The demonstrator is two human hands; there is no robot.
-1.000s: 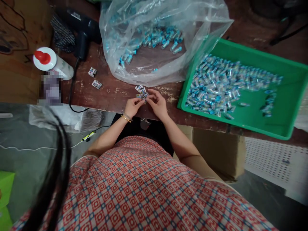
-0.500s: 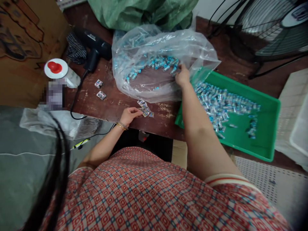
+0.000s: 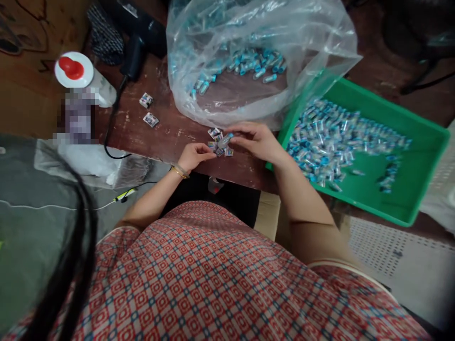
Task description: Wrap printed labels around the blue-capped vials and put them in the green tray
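Note:
My right hand [image 3: 256, 142] holds a small clear capsule with a blue cap [image 3: 226, 139] between thumb and fingers, just over a little pile of printed paper pieces [image 3: 215, 133] near the table's front edge. My left hand [image 3: 196, 155] is pinched at the left side of that pile; what lies between its fingertips is too small to make out. Behind them, a clear plastic bag [image 3: 227, 111] lies with its mouth towards me and several blue-capped capsules [image 3: 249, 62] inside. At the right, a green tray [image 3: 401, 199] holds many capsules with contents in them.
Two small printed stacks [image 3: 150, 120] lie on the brown table [image 3: 167, 137]. At the left are a white bottle with a red top [image 3: 103, 87], a black heat gun [image 3: 137, 52] with its cable, and a cardboard box [image 3: 28, 104]. A dark fan base stands at the back right.
My right hand has come out of the plastic bag with a capsule and moved left and nearer to me, over the paper pieces. My left hand has stayed beside them. The view has shifted slightly.

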